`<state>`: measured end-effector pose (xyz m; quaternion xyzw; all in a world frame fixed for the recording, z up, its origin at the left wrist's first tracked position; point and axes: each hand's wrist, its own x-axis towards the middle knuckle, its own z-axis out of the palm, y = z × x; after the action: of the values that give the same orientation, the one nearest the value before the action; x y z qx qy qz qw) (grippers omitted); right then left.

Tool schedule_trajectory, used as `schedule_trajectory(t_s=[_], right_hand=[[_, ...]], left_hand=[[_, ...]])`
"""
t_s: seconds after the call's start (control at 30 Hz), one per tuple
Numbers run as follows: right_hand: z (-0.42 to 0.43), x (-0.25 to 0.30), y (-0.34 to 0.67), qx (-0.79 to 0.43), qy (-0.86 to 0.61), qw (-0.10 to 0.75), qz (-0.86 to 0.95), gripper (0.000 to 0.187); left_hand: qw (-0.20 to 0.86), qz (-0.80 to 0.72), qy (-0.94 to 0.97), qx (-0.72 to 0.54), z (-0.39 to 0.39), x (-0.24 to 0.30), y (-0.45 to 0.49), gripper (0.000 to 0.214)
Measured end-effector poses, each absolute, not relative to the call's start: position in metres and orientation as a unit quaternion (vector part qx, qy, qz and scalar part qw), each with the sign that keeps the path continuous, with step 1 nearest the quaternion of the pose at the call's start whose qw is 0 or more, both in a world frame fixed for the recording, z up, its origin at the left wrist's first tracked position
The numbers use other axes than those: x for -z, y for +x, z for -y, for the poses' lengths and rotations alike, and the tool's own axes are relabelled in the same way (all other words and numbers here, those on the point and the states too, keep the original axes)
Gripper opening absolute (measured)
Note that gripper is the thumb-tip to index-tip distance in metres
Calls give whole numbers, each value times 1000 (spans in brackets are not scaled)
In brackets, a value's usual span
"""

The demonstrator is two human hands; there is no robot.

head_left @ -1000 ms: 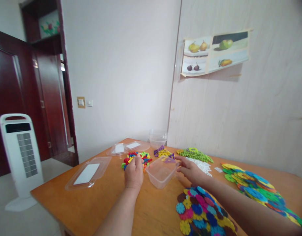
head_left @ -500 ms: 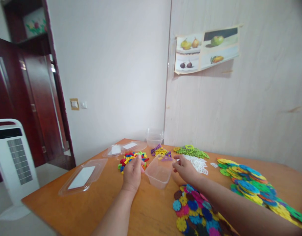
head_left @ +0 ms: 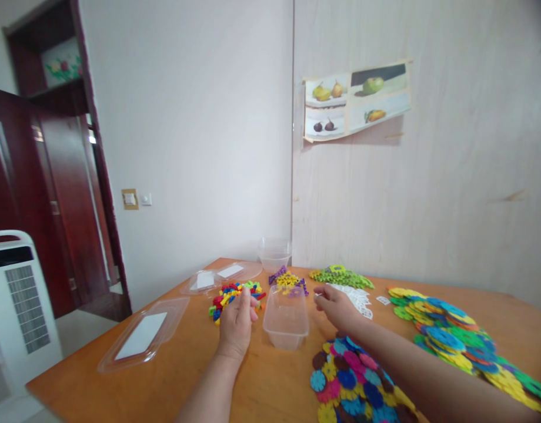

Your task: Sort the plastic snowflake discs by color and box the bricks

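A clear plastic container [head_left: 286, 329] stands upright on the table between my hands, with nothing inside it. To its left is my left hand [head_left: 236, 323], thumb raised and fingers loosely curved, apart from the container. It partly covers a pile of small red, blue, yellow and green plastic blocks [head_left: 229, 294]. My right hand [head_left: 336, 305] hovers right of the container, fingers bent with a gap at the tips, and I see nothing held. Behind it lie white plastic pieces [head_left: 361, 301]. Colourful flower-shaped discs [head_left: 347, 379] are heaped below my right forearm.
Clear lids with white labels [head_left: 142, 335] lie on the table's left side. Stacked clear containers [head_left: 274, 252] stand against the wall. Purple and yellow pieces [head_left: 289, 281], green pieces [head_left: 343, 276] and larger coloured discs [head_left: 456, 335] lie behind and to the right.
The container was tilted and turned; it now stands straight on the table between my hands. Both hands remain at its sides. The view has shifted slightly.
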<state>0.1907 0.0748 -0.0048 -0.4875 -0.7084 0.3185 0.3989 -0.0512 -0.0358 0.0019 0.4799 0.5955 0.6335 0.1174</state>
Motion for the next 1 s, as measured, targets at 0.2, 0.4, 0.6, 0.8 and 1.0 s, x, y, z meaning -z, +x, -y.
schedule_trajectory(t_s=[0.2, 0.4, 0.6, 0.8, 1.0], right_hand=[[-70, 16, 233, -319, -507, 390, 699, 20], [-62, 31, 268, -331, -515, 372, 698, 28], [-52, 34, 284, -289, -517, 382, 709, 34], [-53, 32, 285, -321, -514, 388, 695, 35], [-56, 36, 284, -287, -506, 369, 725, 36]], left_hand=[[78, -646, 414, -636, 35, -6, -62, 69], [61, -658, 371, -653, 36, -8, -70, 66], [41, -666, 330, -668, 33, -6, -81, 64], [46, -653, 293, -697, 34, -7, -86, 61], [45, -635, 254, -728, 36, -12, -89, 54]])
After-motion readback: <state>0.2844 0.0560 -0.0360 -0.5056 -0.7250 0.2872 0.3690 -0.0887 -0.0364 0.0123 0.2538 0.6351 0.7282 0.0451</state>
